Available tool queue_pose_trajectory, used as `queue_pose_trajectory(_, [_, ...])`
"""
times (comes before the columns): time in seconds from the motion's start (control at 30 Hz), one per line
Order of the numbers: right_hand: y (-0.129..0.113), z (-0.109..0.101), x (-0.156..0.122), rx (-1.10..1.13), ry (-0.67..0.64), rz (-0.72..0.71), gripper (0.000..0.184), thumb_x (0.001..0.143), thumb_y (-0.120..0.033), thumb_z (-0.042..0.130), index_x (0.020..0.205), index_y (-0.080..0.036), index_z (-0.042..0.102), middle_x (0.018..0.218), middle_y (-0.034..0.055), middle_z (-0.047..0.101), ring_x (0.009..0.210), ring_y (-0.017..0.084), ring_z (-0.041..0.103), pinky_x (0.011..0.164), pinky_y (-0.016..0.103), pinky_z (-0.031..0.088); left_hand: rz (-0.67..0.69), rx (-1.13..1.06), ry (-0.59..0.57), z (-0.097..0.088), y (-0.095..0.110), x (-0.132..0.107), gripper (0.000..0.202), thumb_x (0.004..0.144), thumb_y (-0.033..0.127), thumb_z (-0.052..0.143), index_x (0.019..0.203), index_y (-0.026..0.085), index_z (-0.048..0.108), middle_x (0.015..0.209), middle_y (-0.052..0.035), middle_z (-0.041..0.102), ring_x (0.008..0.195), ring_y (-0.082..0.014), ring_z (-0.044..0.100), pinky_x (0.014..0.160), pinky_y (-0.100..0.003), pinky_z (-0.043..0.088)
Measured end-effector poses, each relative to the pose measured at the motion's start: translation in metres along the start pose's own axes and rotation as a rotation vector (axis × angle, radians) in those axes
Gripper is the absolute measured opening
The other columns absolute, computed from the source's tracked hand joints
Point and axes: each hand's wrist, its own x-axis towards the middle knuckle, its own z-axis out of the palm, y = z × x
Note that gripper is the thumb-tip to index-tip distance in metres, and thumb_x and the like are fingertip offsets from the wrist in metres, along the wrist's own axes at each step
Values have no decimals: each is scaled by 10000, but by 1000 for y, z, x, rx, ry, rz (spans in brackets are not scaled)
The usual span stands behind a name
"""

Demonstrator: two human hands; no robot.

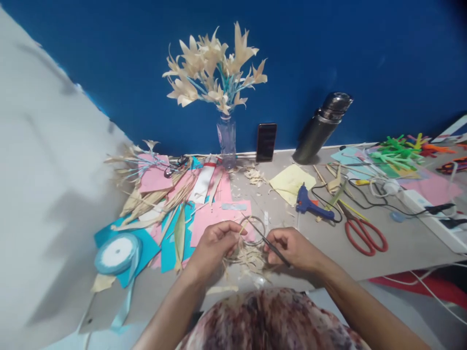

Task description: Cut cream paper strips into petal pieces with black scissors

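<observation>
My left hand (215,242) is closed in a pinch on a small pale strip of dried leaf near the table's front edge. My right hand (292,248) is closed round a thin dark rod-like tool (268,241) that slants up and left toward the left hand's fingers. Between and just beyond the hands lies a thin ring (253,229) on the table. A heap of pale leaf shavings (248,257) sits under both hands.
A vase of cream leaf flowers (215,73) stands at the blue wall beside a phone (266,141) and a dark flask (321,126). Blue glue gun (310,204), red scissors (365,236), cables and a power strip (434,214) lie right. Coloured paper, straw and a ribbon roll (117,253) lie left.
</observation>
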Motion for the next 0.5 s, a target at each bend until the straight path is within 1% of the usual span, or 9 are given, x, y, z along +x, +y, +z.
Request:
queue_pose_trajectory(0.1, [-2,3,2,-4,10,19,325,613,-406,828,681,-138,655,504,-57,505,466,72,381,432,191,275,4,26,4,-4,-3,-1,186,726,288,666,806,125,706,489,25,503,456,-74,377,488,-219,258])
queue_pose_trajectory(0.2, [0,5,1,18,25,30,297,615,-379,829,663,-134,667,524,-43,541,475,75,412,434,191,285,5,44,-5,-6,-3,1,179,724,283,670,789,120,707,531,6,537,477,-76,385,492,-220,265])
queue_pose_trajectory(0.33, [2,4,-3,5,44,25,286,635,-375,817,661,-135,664,538,-40,552,486,77,429,442,187,294,22,55,-23,-7,-4,4,182,736,294,681,784,121,707,523,16,515,478,-73,382,492,-214,265])
queue_pose_trajectory(0.43, [1,3,-5,9,43,17,304,647,-400,807,661,-137,656,546,-33,562,493,83,445,450,190,311,36,47,-51,-8,-6,4,238,764,352,695,803,118,709,539,11,527,489,-75,405,497,-210,287])
queue_pose_trajectory(0.5, [1,3,-5,6,45,11,304,656,-404,801,662,-138,656,550,-29,563,496,86,447,451,191,307,44,28,-67,-8,-6,4,299,791,414,688,804,116,701,565,-3,554,511,-87,454,518,-214,334])
